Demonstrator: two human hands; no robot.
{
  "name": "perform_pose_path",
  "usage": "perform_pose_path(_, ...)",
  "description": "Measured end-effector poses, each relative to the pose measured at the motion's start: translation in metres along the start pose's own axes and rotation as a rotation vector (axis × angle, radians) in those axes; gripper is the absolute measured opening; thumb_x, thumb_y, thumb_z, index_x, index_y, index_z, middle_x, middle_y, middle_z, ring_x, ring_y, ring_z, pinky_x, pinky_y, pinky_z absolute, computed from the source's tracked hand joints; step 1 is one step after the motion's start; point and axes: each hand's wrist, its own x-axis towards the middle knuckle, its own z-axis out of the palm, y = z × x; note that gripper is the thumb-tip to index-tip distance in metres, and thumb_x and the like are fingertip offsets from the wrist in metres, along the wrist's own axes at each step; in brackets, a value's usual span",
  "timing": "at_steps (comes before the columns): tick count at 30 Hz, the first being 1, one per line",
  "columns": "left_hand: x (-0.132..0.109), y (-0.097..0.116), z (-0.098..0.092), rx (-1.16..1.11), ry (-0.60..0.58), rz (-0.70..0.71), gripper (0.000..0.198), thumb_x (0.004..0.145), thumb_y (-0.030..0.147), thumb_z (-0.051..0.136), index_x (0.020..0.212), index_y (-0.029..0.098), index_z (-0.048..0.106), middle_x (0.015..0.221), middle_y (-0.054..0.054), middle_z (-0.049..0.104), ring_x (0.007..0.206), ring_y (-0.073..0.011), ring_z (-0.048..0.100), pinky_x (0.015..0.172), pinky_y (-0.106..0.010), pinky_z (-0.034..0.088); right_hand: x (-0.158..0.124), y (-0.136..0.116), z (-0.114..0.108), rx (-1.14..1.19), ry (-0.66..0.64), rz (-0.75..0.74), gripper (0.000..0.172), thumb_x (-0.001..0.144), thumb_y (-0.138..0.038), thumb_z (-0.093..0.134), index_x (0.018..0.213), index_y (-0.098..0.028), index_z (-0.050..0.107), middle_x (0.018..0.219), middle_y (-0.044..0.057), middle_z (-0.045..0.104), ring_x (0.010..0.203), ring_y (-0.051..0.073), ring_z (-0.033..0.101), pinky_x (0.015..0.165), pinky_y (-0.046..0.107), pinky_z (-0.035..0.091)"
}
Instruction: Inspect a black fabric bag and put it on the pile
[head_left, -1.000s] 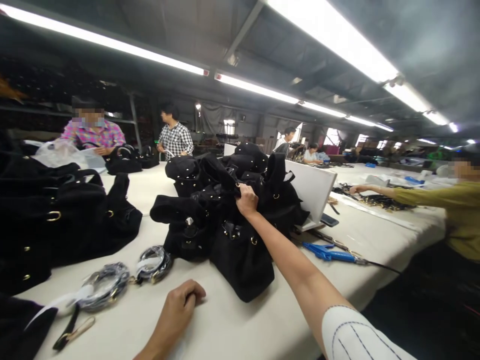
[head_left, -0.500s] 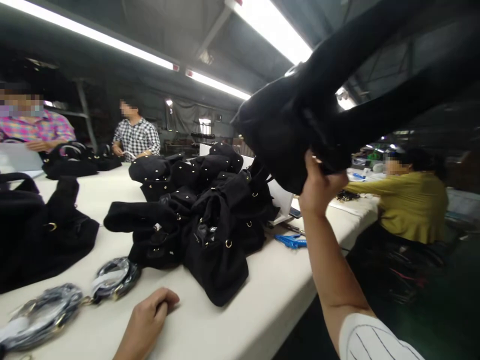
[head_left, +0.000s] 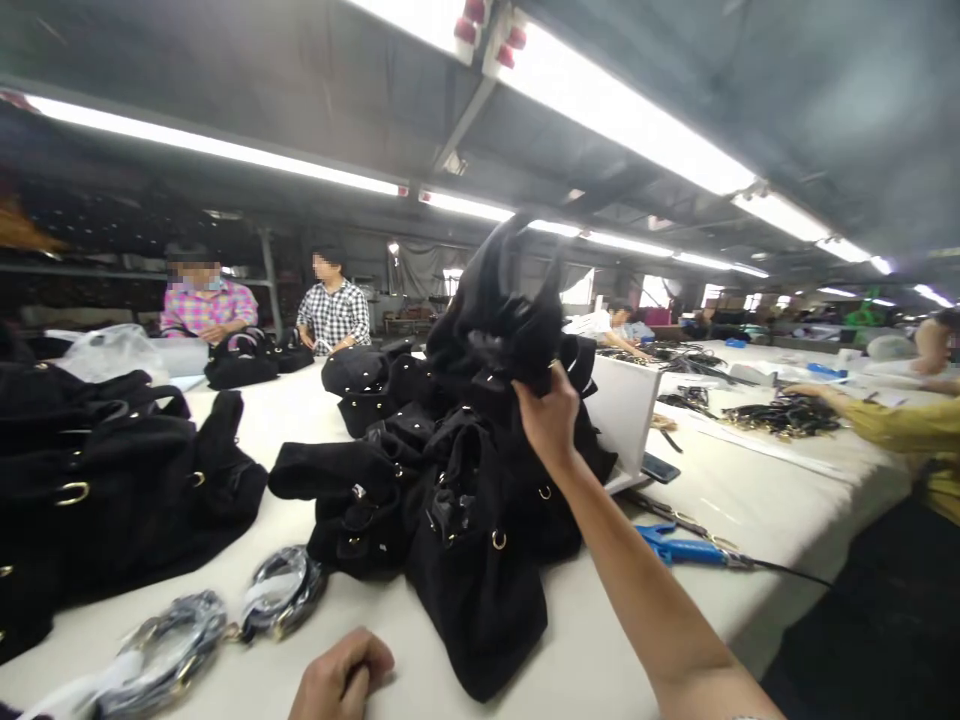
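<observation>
- Crowding the middle of the white table point(head_left: 765, 500), a heap of black bags point(head_left: 450, 520) lies between the two hands, with more dark bags point(head_left: 112, 480) at far left.
- Plastic-wrapped coils point(head_left: 281, 590) lie near the left hand.
- To the right of the heap are a blue tool point(head_left: 679, 548) and a white board point(head_left: 626, 400).
- A co-worker's yellow sleeve point(head_left: 900, 425) reaches in at right.
- The right hand point(head_left: 551, 420) is clamped on a black bag point(head_left: 491, 320), held above the heap.
- The left hand point(head_left: 341, 680) rests on the table, fingers curled in, holding nothing.
</observation>
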Motion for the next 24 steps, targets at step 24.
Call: perform_pose_path(24,-0.007,0.026,0.001,-0.042,0.025,-0.001,0.031,0.069,0.005,0.038,0.075,0.016,0.067,0.077,-0.005,0.067,0.076,-0.0188,0.062,0.074,-0.029,0.045,0.034,-0.032,0.032,-0.009,-0.673,-0.222,0.031,0.097,-0.03,0.061,0.126,-0.021,0.067,0.126,0.0,0.067,0.111,0.015,0.066,0.097,0.022,0.053)
